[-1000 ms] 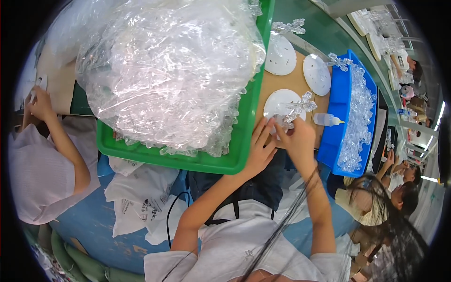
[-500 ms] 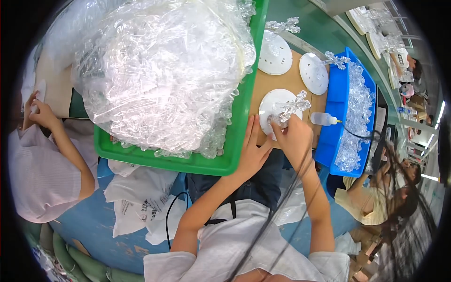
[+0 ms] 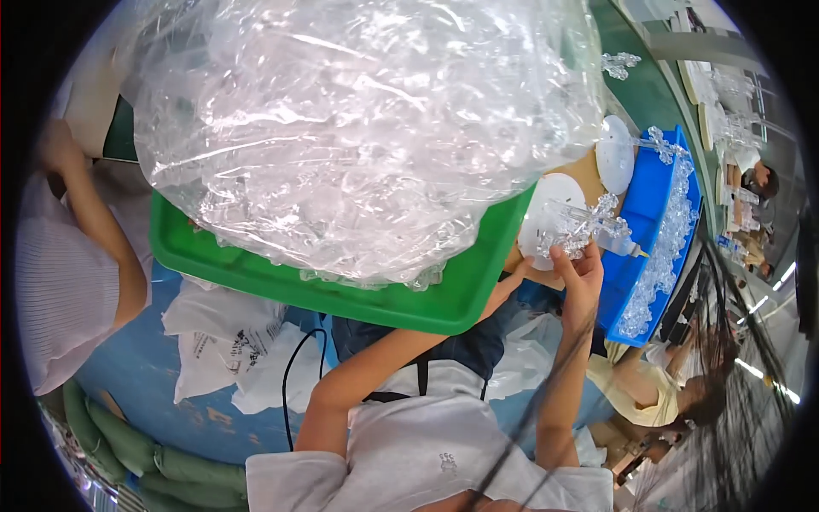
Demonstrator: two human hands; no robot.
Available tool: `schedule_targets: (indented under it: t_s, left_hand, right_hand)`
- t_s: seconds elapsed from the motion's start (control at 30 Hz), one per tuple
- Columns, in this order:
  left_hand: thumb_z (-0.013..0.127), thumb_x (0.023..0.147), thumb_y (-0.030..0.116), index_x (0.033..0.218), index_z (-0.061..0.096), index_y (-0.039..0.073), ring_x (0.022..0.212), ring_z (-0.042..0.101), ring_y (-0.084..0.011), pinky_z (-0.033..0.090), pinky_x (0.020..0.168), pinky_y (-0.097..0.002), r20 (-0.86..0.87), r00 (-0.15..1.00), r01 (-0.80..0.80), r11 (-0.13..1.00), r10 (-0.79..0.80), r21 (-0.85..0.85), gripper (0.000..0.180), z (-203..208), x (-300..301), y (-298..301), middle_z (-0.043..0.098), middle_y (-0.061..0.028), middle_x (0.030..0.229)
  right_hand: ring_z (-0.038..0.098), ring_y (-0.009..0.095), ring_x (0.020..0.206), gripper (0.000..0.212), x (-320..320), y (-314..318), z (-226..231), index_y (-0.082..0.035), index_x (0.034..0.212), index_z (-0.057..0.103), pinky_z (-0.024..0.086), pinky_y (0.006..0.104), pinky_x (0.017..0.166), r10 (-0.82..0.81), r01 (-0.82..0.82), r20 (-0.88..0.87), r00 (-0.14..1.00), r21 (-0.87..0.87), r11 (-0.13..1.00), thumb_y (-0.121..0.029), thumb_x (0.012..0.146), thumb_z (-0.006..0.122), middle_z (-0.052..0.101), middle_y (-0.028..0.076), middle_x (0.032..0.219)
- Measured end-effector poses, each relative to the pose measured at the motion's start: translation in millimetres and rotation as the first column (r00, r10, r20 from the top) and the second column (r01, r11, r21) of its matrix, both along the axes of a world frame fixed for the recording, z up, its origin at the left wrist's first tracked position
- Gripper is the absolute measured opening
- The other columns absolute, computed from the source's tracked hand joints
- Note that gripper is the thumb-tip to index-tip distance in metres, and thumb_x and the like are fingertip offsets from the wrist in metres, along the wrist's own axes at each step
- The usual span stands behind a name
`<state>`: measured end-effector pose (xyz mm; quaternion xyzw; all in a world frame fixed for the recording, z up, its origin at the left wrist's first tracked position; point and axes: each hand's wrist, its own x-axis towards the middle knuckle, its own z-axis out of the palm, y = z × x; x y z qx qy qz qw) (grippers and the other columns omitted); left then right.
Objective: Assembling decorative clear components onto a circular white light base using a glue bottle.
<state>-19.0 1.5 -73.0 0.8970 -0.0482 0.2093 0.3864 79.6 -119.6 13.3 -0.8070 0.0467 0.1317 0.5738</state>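
The landmark is the large green rectangular plastic tray (image 3: 384, 311), heaped with a bulging transparent film bag (image 3: 341, 154) of clear pieces. The bag overhangs the tray's right edge and stands in the way of a leftward path. A co-worker's bare forearm (image 3: 102, 222) lies well left of the tray. Right of it, past a strip of table (image 3: 644, 98), stands a long blue plastic bin (image 3: 646, 209) of clear pieces.

Between tray and bin lies a round white disc (image 3: 544, 203), just beside the tray's right edge. The left hand (image 3: 509, 286) reaches from under the tray's near right corner to the disc's near rim; the tray hides part of it, and its grip cannot be told. The right hand (image 3: 584, 277), farther right of the tray, is nearer the clear plastic branching sprig (image 3: 587, 224). The sprig lies directly ahead of this grip, over the disc's right side, long axis slanting away from the tray toward the bin. Thumb and finger stand slightly apart at its near edge; whether they pinch it cannot be told. A translucent yellow-tipped bottle (image 3: 616, 242) lies just beyond, rightward from the tray.
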Motion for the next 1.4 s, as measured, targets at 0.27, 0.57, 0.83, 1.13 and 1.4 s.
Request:
schedule_targets:
  t_s: [0.27,0.57,0.83,1.13,1.4]
  left_hand:
    - [0.052,0.088,0.017,0.134,0.048,0.012,0.111,0.055,-0.0324,0.045,0.094,-0.0471,0.040,0.949,-0.238,0.793,0.313,-0.561,0.046,-42,15,-65,0.056,-0.0183,0.122]
    - [0.065,0.084,0.014,0.115,0.062,0.002,0.123,0.047,-0.0275,0.036,0.104,-0.0376,0.199,0.932,-0.306,0.361,0.305,0.881,0.033,-71,-3,-66,0.056,-0.0184,0.122]
    - [0.064,0.085,0.023,0.114,0.060,0.001,0.089,0.062,-0.0255,0.051,0.076,-0.0344,0.030,0.968,-0.248,0.966,0.250,-0.067,0.036,-9,11,-17,0.062,-0.0158,0.102]
    - [0.065,0.079,0.018,0.103,0.065,0.022,0.122,0.047,-0.0345,0.043,0.097,-0.0463,-0.173,0.972,-0.208,0.931,0.161,-0.300,0.024,-15,6,-21,0.050,-0.0152,0.132]
    - [0.064,0.081,0.032,0.114,0.061,0.010,0.134,0.031,-0.0382,0.024,0.106,-0.0577,-0.093,0.991,0.101,0.995,-0.101,-0.001,0.040,27,11,15,0.037,-0.0198,0.143]
  right_hand:
    - [0.061,0.012,0.084,0.038,0,-13,-9,0.000,0.111,0.055,0.048,0.0225,0.073,0.226,-0.070,0.211,0.951,-0.564,0.823,-0.013,0.080,0.074,0.064,0.005,0.099]
    - [0.064,0.019,0.062,0.028,-13,31,11,0.002,0.098,0.062,0.049,0.0288,0.057,0.697,-0.009,0.338,0.632,-0.896,0.443,-0.014,0.078,0.075,0.065,0.014,0.076]
    - [0.061,0.017,0.058,0.025,-15,26,12,0.002,0.097,0.063,0.047,0.0286,0.056,0.608,-0.017,0.339,0.718,-0.865,0.502,-0.012,0.079,0.073,0.064,0.013,0.073]
    - [0.059,0.012,0.058,0.023,-3,35,20,0.000,0.096,0.062,0.046,0.0256,0.054,0.522,-0.218,0.279,0.806,-0.681,0.699,-0.010,0.079,0.073,0.064,0.009,0.073]
    - [0.063,0.036,0.071,0.036,-5,25,16,0.004,0.104,0.057,0.050,0.0414,0.060,0.620,-0.150,0.301,0.725,-0.809,0.568,-0.019,0.079,0.067,0.062,0.021,0.085]
